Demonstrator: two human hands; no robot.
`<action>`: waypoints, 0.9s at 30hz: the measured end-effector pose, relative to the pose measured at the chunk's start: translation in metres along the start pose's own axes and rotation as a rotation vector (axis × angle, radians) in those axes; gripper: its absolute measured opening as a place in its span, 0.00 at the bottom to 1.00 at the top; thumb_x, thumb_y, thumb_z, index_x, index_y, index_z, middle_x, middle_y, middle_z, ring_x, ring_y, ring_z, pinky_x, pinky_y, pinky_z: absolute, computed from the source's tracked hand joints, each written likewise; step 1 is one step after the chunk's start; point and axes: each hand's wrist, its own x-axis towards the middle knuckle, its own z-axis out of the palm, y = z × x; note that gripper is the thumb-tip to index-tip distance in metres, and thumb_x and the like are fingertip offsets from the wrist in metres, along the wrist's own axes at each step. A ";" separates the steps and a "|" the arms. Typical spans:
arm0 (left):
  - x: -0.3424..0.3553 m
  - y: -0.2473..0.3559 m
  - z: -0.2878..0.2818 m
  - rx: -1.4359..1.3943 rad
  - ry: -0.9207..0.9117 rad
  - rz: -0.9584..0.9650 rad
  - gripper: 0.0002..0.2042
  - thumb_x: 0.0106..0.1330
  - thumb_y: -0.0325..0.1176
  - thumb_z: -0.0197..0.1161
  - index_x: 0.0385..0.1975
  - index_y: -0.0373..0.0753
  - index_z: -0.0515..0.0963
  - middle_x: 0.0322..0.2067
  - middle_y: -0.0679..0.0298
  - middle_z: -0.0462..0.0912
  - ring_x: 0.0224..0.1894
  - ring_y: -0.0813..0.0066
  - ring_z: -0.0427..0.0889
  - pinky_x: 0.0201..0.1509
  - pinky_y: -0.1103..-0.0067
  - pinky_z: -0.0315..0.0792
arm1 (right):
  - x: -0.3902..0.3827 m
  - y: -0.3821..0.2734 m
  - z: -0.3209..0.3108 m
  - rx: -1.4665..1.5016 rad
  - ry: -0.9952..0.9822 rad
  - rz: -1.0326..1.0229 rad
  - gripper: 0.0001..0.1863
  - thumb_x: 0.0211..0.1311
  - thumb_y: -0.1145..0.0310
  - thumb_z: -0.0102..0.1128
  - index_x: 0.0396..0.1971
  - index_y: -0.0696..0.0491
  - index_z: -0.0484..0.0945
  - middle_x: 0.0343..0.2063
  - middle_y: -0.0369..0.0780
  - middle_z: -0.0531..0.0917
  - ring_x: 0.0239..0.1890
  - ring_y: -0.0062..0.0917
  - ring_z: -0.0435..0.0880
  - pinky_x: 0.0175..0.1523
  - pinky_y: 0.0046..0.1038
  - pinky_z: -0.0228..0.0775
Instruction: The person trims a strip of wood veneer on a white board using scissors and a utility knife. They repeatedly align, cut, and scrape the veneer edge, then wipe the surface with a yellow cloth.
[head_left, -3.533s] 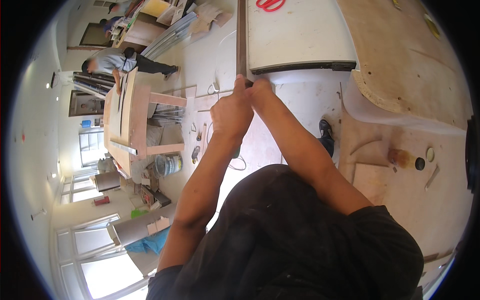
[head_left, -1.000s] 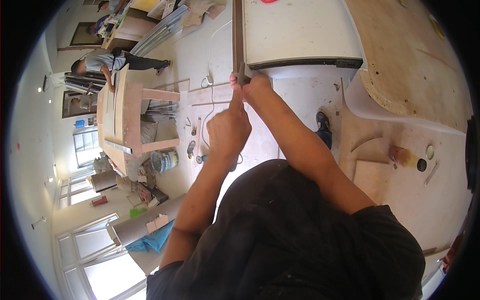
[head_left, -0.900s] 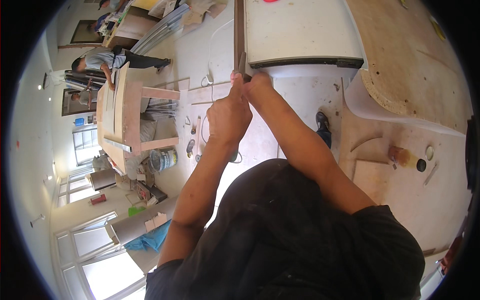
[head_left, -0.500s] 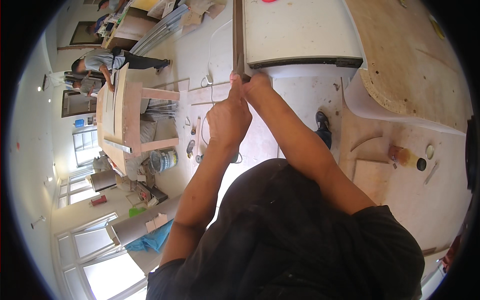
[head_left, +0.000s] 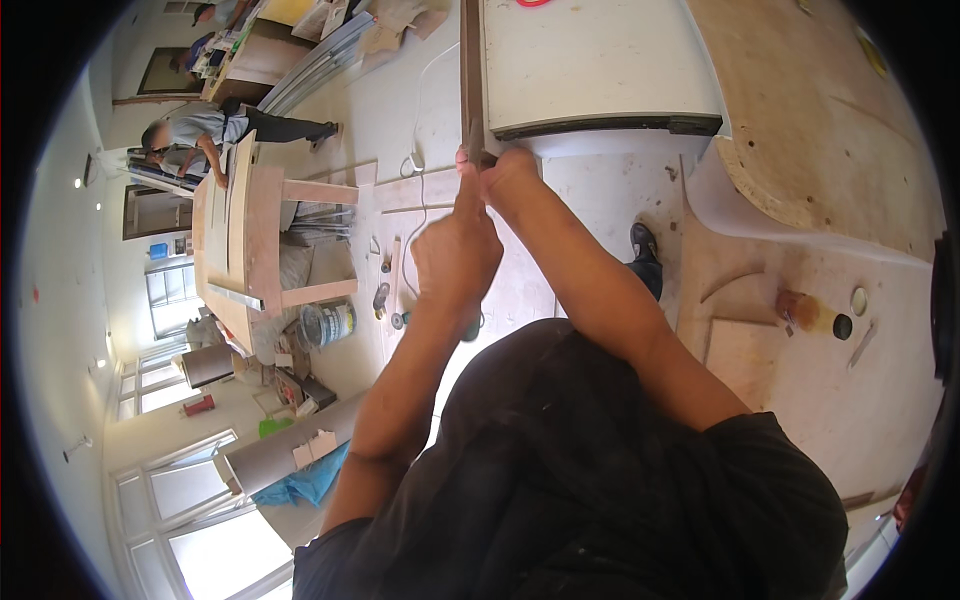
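My left hand (head_left: pixel 458 248) is closed in front of me, its index finger stretched forward along the near end of a long brown strip (head_left: pixel 471 70). A slim, tapered grey-brown piece (head_left: pixel 475 138), like a blade, rises from between my hands and lies against the strip. My right hand (head_left: pixel 513 172) is bent in close beside it, its fingers curled and mostly hidden behind the wrist. A short dark piece shows between the two hands. The strip runs along the left edge of a white panel (head_left: pixel 605 65), which has a dark near edge (head_left: pixel 610 127).
At right stands a curved plywood counter (head_left: pixel 800 120). A bottle (head_left: pixel 812 314) and tape roll (head_left: pixel 859 300) lie on boards below it. Leftward are a wooden workbench (head_left: pixel 265 220) with a person (head_left: pixel 205 125) leaning on it, a bucket (head_left: pixel 327 323), a white cable (head_left: pixel 421 190) and small power tools (head_left: pixel 381 298).
My hands stay together at the strip's end, and the blade-like piece has slid slightly toward me. The person at the workbench has leaned a little further over it.
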 end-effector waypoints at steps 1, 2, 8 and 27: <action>-0.012 -0.001 -0.003 0.005 -0.038 -0.028 0.23 0.73 0.34 0.59 0.68 0.46 0.76 0.18 0.47 0.81 0.20 0.45 0.83 0.27 0.56 0.76 | -0.021 0.007 0.003 -0.032 0.034 0.000 0.22 0.79 0.52 0.39 0.58 0.51 0.73 0.49 0.41 0.83 0.42 0.35 0.83 0.47 0.44 0.79; -0.017 0.000 -0.006 0.011 -0.074 -0.045 0.23 0.73 0.34 0.60 0.68 0.46 0.76 0.18 0.47 0.82 0.20 0.45 0.83 0.27 0.56 0.75 | -0.031 0.009 0.005 -0.056 0.062 -0.003 0.22 0.79 0.53 0.39 0.57 0.51 0.74 0.49 0.41 0.83 0.43 0.34 0.83 0.48 0.43 0.79; 0.030 -0.022 -0.005 -0.040 0.297 0.113 0.22 0.73 0.34 0.59 0.67 0.40 0.77 0.15 0.52 0.80 0.16 0.51 0.81 0.22 0.61 0.74 | -0.026 0.006 -0.001 -0.010 -0.085 0.000 0.24 0.80 0.49 0.36 0.57 0.51 0.72 0.45 0.41 0.83 0.47 0.34 0.82 0.50 0.44 0.76; -0.001 -0.034 -0.005 -0.551 0.148 -0.151 0.24 0.75 0.32 0.62 0.67 0.28 0.73 0.24 0.53 0.84 0.22 0.69 0.83 0.30 0.74 0.77 | -0.079 -0.027 -0.036 -1.579 -0.763 -1.979 0.07 0.57 0.75 0.72 0.36 0.54 0.86 0.27 0.39 0.82 0.27 0.37 0.84 0.32 0.34 0.77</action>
